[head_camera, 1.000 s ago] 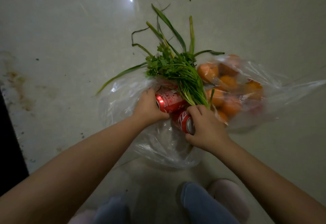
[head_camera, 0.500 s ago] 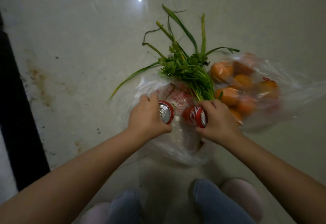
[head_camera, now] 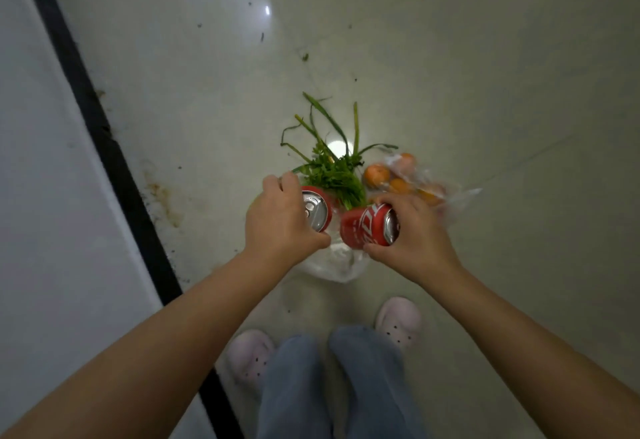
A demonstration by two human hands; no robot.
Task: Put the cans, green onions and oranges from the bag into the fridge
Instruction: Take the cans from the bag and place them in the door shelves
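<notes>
My left hand (head_camera: 280,222) grips a red can (head_camera: 317,208) with its silver top facing up. Beside it, my right hand (head_camera: 414,234) grips a second red can (head_camera: 363,227) that lies tilted on its side. Both cans are lifted above a clear plastic bag (head_camera: 337,264) lying on the floor. Green onions (head_camera: 334,168) fan out of the bag's far side. Several oranges (head_camera: 391,177) sit in the bag's right part, partly behind my right hand.
The pale tiled floor (head_camera: 485,75) spreads around the bag. A white panel (head_camera: 45,213) with a black edge strip (head_camera: 114,161) runs along the left. My legs in blue trousers (head_camera: 332,386) and pink clogs (head_camera: 398,321) stand just below the bag.
Both hands have lifted the cans up out of the bag. The view has pulled back and higher, so the bag looks smaller and the white panel on the left has come into sight.
</notes>
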